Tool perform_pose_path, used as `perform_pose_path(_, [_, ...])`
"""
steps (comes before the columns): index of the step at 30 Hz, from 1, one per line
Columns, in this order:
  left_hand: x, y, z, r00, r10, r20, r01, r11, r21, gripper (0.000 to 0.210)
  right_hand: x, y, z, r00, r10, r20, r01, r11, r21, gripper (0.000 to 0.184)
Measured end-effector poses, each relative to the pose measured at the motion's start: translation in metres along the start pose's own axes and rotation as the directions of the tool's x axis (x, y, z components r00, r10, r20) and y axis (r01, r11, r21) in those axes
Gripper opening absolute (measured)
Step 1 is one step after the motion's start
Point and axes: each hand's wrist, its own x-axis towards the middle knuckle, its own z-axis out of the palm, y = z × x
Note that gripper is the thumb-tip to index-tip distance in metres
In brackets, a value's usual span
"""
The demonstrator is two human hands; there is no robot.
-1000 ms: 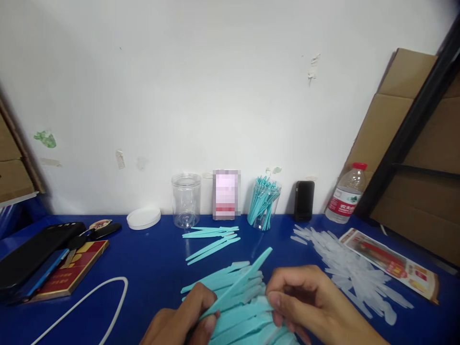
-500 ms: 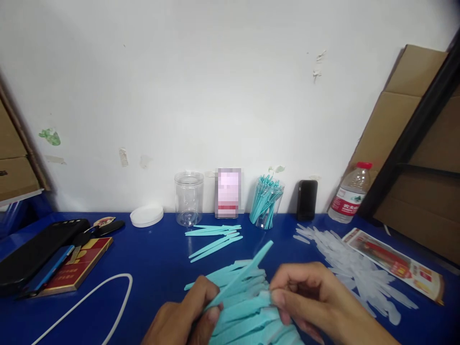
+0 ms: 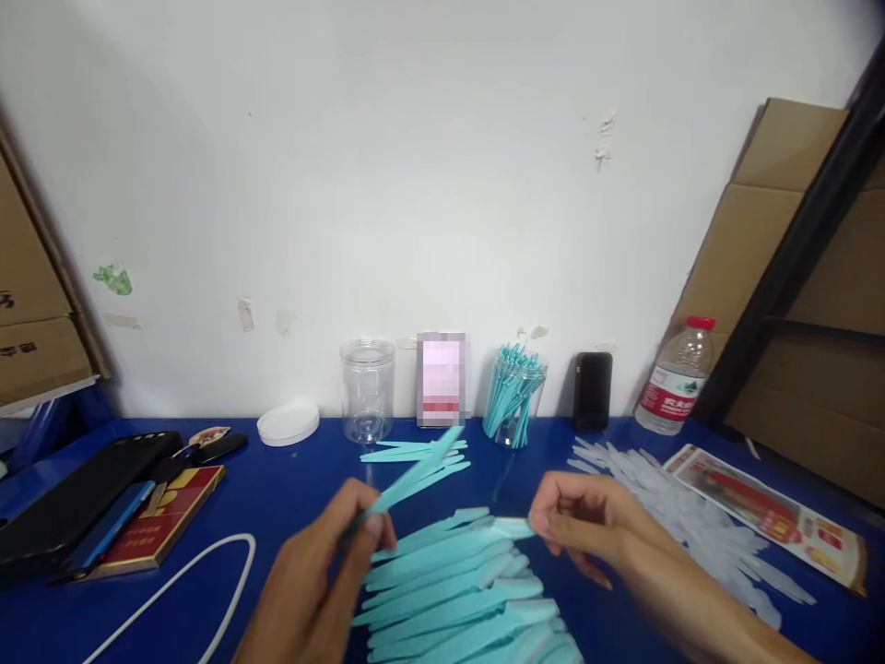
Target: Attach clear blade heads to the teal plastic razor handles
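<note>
Left hand (image 3: 324, 572) pinching single teal stick (image 3: 415, 475), holding it tilted above blue table (image 3: 290, 498). Right hand (image 3: 587, 526) pinching pale translucent piece (image 3: 512, 527) at fingertips. Teal stick pile (image 3: 456, 590) lying between both hands. Clear pieces (image 3: 691, 526) lying right of right hand.

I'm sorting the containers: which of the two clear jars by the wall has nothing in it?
The left jar, beside the white lid; the right jar is packed with teal sticks.
</note>
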Motion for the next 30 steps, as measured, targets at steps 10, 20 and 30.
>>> perform_pose_path(10, [0.028,-0.016,-0.011,0.993,0.014,-0.117,-0.022,0.997,-0.072,0.024,0.021,0.027,-0.002,0.997,0.056,-0.056,-0.057,0.998,-0.012,0.029])
perform_pose_path(20, [0.021,-0.008,-0.003,1.000,-0.029,0.003,0.029,0.999,-0.016,0.037,0.018,0.025,0.010,0.998,-0.024,-0.050,0.021,0.998,-0.062,0.041])
perform_pose_path(30, [0.019,-0.006,-0.003,0.998,-0.054,0.045,0.054,0.999,0.004,0.045,0.018,0.027,0.009,0.998,-0.041,-0.040,0.038,0.997,-0.071,0.030])
